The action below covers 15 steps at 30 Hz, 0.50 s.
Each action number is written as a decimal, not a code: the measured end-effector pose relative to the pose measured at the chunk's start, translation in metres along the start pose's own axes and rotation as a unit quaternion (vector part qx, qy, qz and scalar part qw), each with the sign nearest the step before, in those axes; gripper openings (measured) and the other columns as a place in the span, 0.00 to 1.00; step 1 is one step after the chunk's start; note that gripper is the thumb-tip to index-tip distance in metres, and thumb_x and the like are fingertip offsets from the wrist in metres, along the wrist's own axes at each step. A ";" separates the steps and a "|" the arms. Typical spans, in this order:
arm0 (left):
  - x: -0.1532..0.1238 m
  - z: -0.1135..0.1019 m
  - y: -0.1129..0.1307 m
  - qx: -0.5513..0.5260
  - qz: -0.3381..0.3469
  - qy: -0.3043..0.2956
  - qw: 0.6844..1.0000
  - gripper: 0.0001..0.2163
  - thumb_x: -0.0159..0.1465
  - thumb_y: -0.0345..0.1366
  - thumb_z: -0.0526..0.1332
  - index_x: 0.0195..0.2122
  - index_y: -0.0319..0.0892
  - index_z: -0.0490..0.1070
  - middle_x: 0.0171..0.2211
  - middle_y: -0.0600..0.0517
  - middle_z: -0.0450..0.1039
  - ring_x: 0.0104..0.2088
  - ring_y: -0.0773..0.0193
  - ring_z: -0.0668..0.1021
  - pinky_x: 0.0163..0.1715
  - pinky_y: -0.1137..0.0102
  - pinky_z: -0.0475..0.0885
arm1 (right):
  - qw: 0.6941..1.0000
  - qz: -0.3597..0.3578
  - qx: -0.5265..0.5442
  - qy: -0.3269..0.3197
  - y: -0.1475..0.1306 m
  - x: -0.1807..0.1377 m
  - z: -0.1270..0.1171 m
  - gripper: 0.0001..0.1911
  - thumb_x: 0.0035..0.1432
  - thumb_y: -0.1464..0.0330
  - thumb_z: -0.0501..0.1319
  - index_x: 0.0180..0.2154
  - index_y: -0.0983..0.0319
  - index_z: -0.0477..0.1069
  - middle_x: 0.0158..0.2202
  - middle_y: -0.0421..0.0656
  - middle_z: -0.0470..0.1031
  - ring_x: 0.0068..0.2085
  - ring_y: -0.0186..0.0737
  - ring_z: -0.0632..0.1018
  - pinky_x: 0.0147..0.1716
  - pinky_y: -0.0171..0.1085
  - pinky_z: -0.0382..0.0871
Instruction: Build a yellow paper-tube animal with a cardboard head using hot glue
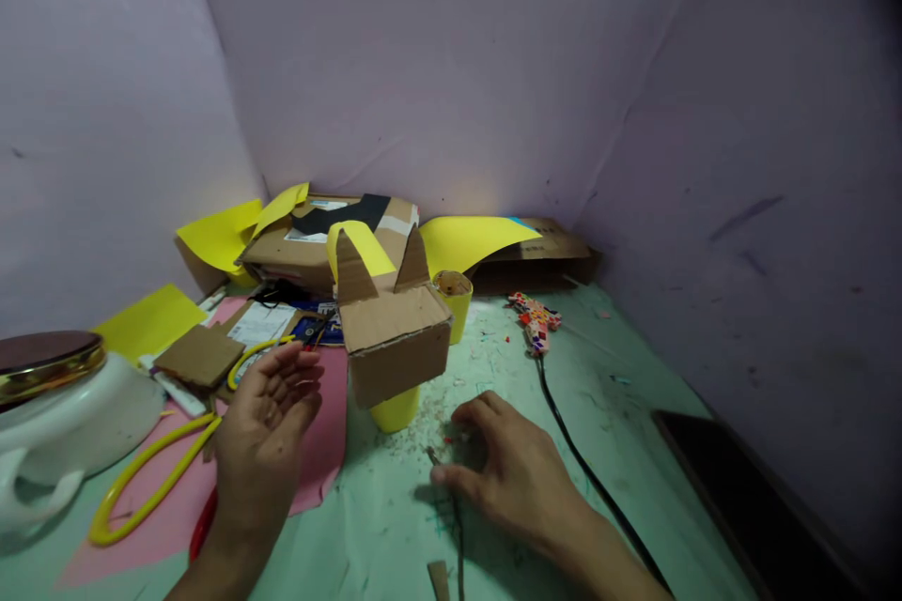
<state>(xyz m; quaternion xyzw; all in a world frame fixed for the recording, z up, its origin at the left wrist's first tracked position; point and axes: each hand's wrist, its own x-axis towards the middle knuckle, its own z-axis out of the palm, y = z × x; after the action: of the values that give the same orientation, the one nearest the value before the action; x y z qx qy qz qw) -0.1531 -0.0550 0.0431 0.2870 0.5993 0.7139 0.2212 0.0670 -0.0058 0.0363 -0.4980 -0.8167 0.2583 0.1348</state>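
A: What does the head camera take in of the room?

B: Pale purple walls [451,66] rise behind the far edge of the table [381,545] and along its sides. Dark smudges [747,218] mark the one on the right.

A: And the surface?

B: Green, with small scraps [415,439] scattered around the middle. A pink sheet [328,432] covers part of the left side, and a yellow loop handle [101,526] lies over it. At the left edge sits a white pot [105,423] with a dark, gold-rimmed lid [53,362].

A: What's along the far edge?

B: A taped parcel [282,249] near the far left corner, brown cardboard [556,249] toward the far right corner, and a curved yellow sheet [472,241] in front of the wall.

A: The right side?

B: A black cord [574,451] runs from the near edge to a speckled, colourful piece [536,324]. A dark flat slab [739,488] lies by the right edge.

A: Where's the cardboard box with two pointed ears [398,362]?

B: Mid-table, beyond the hands, with a yellow tube [396,410] showing beneath it. Another tube [459,310] stands just behind.

A: And the fingers?

B: The left hand [272,413] is palm up, fingers loosely curled, thumb apart. The right hand [511,460] has thumb and fingers apart; its thumb is beside a thin dark strip [460,545], but I can't tell whether they touch.
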 end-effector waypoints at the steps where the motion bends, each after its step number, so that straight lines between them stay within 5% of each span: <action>1: 0.000 0.000 0.000 0.010 0.002 0.002 1.000 0.22 0.42 0.37 0.68 0.41 0.42 0.70 0.36 0.51 0.75 0.36 0.62 0.76 0.38 0.68 0.72 | 1.000 0.004 -0.020 -0.009 -0.002 0.000 0.003 0.23 0.44 0.54 0.69 0.39 0.61 0.73 0.40 0.47 0.73 0.39 0.50 0.74 0.35 0.42 0.63; 6: -0.003 0.001 0.001 0.044 0.022 -0.004 0.999 0.20 0.43 0.38 0.67 0.39 0.42 0.71 0.36 0.51 0.75 0.36 0.61 0.76 0.39 0.66 0.72 | 0.999 -0.026 -0.029 -0.030 0.003 0.005 0.011 0.06 0.51 0.71 0.63 0.34 0.61 0.72 0.37 0.43 0.74 0.36 0.42 0.75 0.32 0.36 0.61; 15: -0.002 0.002 0.001 0.096 0.050 -0.016 0.994 0.18 0.43 0.36 0.65 0.37 0.41 0.72 0.33 0.51 0.75 0.33 0.62 0.76 0.38 0.67 0.73 | 0.993 -0.052 -0.085 -0.065 0.004 0.020 0.006 0.09 0.47 0.78 0.57 0.29 0.62 0.73 0.32 0.44 0.77 0.32 0.40 0.74 0.27 0.34 0.56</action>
<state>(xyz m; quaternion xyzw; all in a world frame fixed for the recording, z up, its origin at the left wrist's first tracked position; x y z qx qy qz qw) -0.1502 -0.0552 0.0436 0.3477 0.6461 0.6588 0.1661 0.0576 0.0119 0.0284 -0.4465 -0.8675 0.2129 0.0516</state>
